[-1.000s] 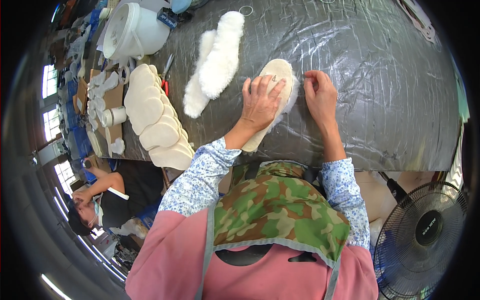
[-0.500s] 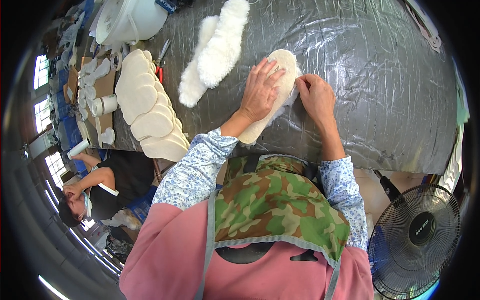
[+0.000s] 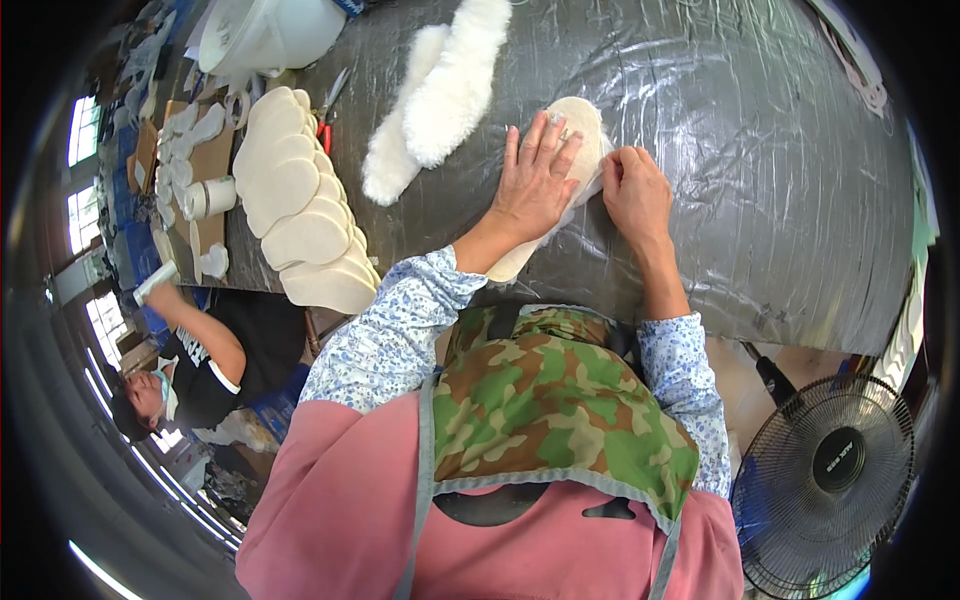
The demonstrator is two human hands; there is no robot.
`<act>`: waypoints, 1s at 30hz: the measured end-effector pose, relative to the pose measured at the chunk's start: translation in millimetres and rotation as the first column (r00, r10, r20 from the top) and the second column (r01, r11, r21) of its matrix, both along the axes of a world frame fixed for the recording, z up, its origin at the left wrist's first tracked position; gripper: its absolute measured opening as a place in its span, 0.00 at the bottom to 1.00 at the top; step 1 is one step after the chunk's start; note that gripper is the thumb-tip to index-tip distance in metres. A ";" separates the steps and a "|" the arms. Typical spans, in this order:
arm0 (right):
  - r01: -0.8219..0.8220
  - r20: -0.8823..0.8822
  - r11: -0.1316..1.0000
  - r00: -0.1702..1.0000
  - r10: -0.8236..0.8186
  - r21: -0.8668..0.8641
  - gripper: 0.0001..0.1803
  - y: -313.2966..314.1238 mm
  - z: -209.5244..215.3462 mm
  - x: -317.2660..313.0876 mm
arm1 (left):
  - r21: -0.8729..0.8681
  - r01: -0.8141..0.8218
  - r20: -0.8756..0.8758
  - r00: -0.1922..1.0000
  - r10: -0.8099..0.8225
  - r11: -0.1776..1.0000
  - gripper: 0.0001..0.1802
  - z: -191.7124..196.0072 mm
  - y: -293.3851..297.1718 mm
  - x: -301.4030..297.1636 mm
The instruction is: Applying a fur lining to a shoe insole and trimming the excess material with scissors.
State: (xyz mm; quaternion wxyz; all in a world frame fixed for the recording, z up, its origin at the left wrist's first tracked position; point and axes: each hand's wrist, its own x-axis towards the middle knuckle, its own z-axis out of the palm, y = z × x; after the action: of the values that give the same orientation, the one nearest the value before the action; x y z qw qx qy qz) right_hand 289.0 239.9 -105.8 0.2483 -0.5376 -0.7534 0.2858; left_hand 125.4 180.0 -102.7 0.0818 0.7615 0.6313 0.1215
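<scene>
Worktop (image 3: 760, 200): dark, covered in crinkled clear plastic sheet. A cream sole-shaped insole piece (image 3: 580, 125) lies near the middle of it, running toward the near edge, mostly under the hands.

Left hand (image 3: 535, 180): flat on the insole piece, palm down, fingers spread wide and pointing away from the body. Grips nothing, just presses.

Right hand (image 3: 635, 195): at the right edge of the same piece, fingers curled in narrow, tips at the rim. Whether they pinch the edge or only press it, cannot tell.

Around: two fluffy white fleece pieces (image 3: 450, 85) lie just left of the hands, toward the far edge, apart from the insole piece. A fanned stack of cream sole blanks (image 3: 300, 200) sits along the left edge. Red-handled scissors (image 3: 328, 112) lie between stack and fleece. White bucket (image 3: 265, 35) at the far left corner. Standing fan (image 3: 825, 470) on the floor, lower right. Another person (image 3: 195, 365) sits below the left edge, holding a small white roll.

Judgement on the step: looks like smoothing or bonding a layer. Keep the flat palm steady as anchor, work pressure outward toward the rim so no bubble or wrinkle stays, and check edges line up before pressing the right side down.
</scene>
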 end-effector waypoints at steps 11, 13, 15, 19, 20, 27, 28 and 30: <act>-0.308 -0.104 0.928 0.936 0.335 0.210 0.20 -28.8 15.5 7.2 | 0.065 0.014 -0.052 0.999 -0.011 0.998 0.27 5.8 1.4 -1.4; -0.347 -0.018 0.906 0.932 0.362 0.243 0.20 -32.4 12.8 11.9 | 0.029 0.039 0.067 0.997 -0.041 0.999 0.28 1.8 1.9 -8.4; -0.386 0.034 0.889 0.920 0.390 0.247 0.20 -31.4 14.2 16.2 | 0.009 0.034 0.127 0.991 -0.035 0.999 0.28 2.0 -7.0 -17.9; -0.455 0.111 0.853 0.890 0.442 0.257 0.20 -27.9 13.2 23.0 | -0.040 0.011 0.189 0.982 -0.003 0.999 0.27 13.4 -49.9 -33.6; -0.458 0.113 0.848 0.889 0.444 0.268 0.21 -28.4 14.5 23.3 | -0.050 -0.003 0.148 0.989 0.010 0.999 0.27 18.5 -66.2 -37.2; -0.258 -0.171 0.953 0.943 0.284 0.159 0.13 -49.3 20.5 1.7 | -0.002 -0.182 0.250 0.952 0.177 0.983 0.23 17.1 -123.8 -47.8; -0.269 -0.177 0.950 0.939 0.295 0.155 0.13 -56.4 24.1 0.1 | -0.009 -0.251 0.354 0.904 0.238 0.968 0.22 18.8 -122.7 -47.0; -0.237 -0.218 0.898 0.962 0.165 -0.370 0.09 -66.3 32.1 -0.9 | 0.031 -0.320 0.368 0.884 0.287 0.947 0.19 24.7 -117.7 -52.5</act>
State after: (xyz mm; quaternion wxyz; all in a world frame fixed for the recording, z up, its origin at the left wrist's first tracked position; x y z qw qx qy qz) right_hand 288.1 173.6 -73.7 0.1718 -0.4672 -0.7067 0.5028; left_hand 72.9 62.2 -78.0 0.1408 0.6211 0.7110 0.2983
